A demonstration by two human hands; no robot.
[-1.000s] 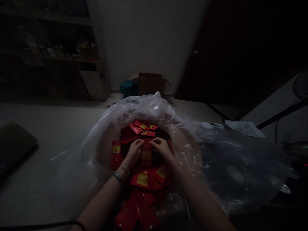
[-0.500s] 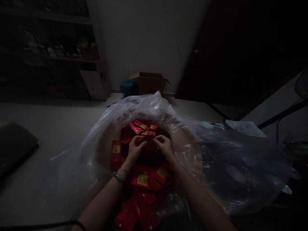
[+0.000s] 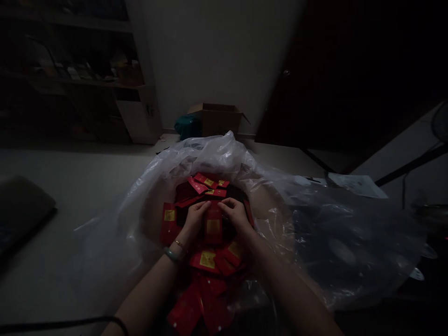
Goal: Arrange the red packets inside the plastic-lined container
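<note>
A red packet (image 3: 213,226) with a gold square hangs between my hands, its top edge pinched from both sides. My left hand (image 3: 196,218) closes thumb and finger on the upper left corner. On the upper right corner, my right hand (image 3: 236,214) does the same. Beneath and around lie several more red packets (image 3: 207,259) with gold labels, some fanned toward me and others in a small pile (image 3: 208,183) just beyond my fingers. Dark material shows under them, too dim to make out. Everything sits inside a large clear plastic bag (image 3: 224,149) with its mouth spread wide.
The plastic sheeting (image 3: 336,242) spreads far to the right. Against the wall stand an open cardboard box (image 3: 220,120) and a teal bag (image 3: 188,126). Shelves (image 3: 136,114) are at the left, a dark door (image 3: 315,84) at the right. A black cable (image 3: 87,320) crosses the lower left.
The packet has tipped so that its front with the gold square now faces me and hangs down. Both hands have come slightly lower and a little closer together.
</note>
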